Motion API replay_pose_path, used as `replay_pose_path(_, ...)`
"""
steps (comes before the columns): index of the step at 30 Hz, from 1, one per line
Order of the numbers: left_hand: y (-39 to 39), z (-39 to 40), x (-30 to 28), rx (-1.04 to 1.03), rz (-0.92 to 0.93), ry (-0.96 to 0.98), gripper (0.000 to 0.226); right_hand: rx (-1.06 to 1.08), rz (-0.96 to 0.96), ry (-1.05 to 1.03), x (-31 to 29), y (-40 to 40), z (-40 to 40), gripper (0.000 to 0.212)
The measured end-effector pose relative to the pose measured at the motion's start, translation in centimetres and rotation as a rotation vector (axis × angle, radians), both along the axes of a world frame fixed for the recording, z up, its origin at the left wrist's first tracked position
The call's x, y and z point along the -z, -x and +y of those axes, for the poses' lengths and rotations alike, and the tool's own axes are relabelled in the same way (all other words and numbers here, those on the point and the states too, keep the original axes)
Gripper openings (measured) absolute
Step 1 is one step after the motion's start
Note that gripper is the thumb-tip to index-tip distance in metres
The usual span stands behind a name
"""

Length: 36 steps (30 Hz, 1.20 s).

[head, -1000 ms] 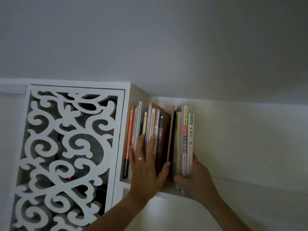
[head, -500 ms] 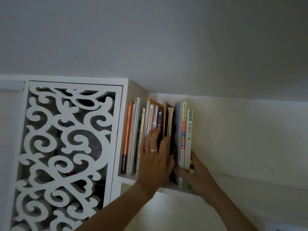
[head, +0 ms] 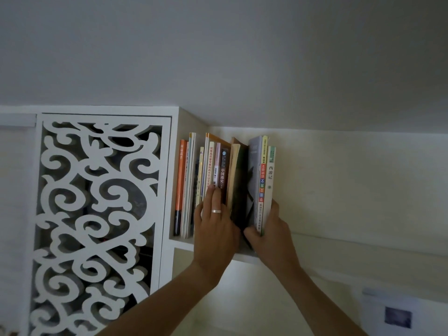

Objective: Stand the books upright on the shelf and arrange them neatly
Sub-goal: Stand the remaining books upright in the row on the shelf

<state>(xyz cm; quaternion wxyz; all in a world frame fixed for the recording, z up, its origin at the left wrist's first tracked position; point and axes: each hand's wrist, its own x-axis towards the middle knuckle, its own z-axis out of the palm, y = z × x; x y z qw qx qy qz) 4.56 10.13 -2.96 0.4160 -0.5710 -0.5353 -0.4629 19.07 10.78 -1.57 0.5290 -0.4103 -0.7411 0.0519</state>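
Books (head: 219,170) upright — spines outward

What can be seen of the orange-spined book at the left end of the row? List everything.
The orange-spined book is a slim paperback, its spine orange with faint pale characters near the top and a dark band at the foot. It stands upright on the white shelf, first in the row, close beside the cabinet's side wall, with the next book against its right side. Neither hand touches it.

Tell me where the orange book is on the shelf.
The orange book stands upright at the far left end of the row, against the cabinet's side panel, left of both hands.
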Motion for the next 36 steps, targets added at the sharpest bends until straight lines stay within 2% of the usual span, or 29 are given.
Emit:
replay_pose_path(5,-0.4,-2.1,0.6,0.239,-0.161,-0.006,0.026,-0.012,-0.044,-0.057,-0.1,0.1,0.1,0.084)
replay_pose_path(7,-1.4,-3.4,0.8,0.353,-0.21,0.112,0.03,-0.04,-0.071,-0.073,0.0,0.1,0.3,0.091)
replay_pose_path(12,-3.1,-4.1,0.7,0.419,-0.249,0.291,0.039,-0.073,-0.093,-0.089,-0.1,0.1,0.1,0.095)
replay_pose_path(14,-2.7,-4.5,-0.9,0.45,-0.293,0.319,0.035,-0.093,-0.059,-0.077,0.0,0.2,0.0,0.091)
replay_pose_path(18,-1.0,-6.7,-6.6,0.378,-0.312,0.344,0.021,-0.052,-0.044,-0.106,0.1,0.2,0.1,0.078)
replay_pose_path(21,0.3,-7.5,-12.1,0.42,-0.456,0.588,0.016,-0.028,-0.085,-0.12,0.0,0.2,0.1,0.078)
replay_pose_path(23,0.4,-8.0,-14.3,0.595,-0.679,0.737,0.03,-0.049,-0.093,-0.111,-0.1,0.1,0.1,0.08)
replay_pose_path(25,-0.4,-8.8,-14.4,0.838,-0.803,0.753,0.044,-0.052,-0.103,-0.101,0.0,0.0,0.3,0.081)
replay_pose_path(26,-1.0,-8.8,-13.6,0.88,-0.77,0.712,0.048,-0.05,-0.107,-0.092,0.0,-0.1,0.3,0.081)
replay_pose_path(28,-1.5,-7.3,-10.6,0.855,-0.572,0.64,0.056,-0.044,-0.102,-0.093,0.1,0.2,0.7,0.08)
replay_pose_path(31,-0.9,-5.4,-6.3,0.758,-0.382,0.875,0.119,-0.086,-0.008,-0.097,0.2,0.5,0.9,0.082)
replay_pose_path(32,-0.7,-5.1,-5.2,0.721,-0.344,0.939,0.127,-0.072,-0.032,-0.098,0.2,0.4,0.8,0.083)
replay_pose_path(33,-0.5,-5.0,-4.6,0.727,-0.356,0.953,0.123,-0.056,-0.071,-0.102,0.1,0.3,0.5,0.082)
replay_pose_path(34,-0.5,-5.0,-4.4,0.775,-0.42,0.909,0.107,-0.047,-0.096,-0.094,0.0,0.3,0.3,0.082)
replay_pose_path(36,-0.7,-5.1,-5.1,0.77,-0.551,0.764,0.061,-0.038,-0.104,-0.091,0.1,0.1,0.2,0.084)
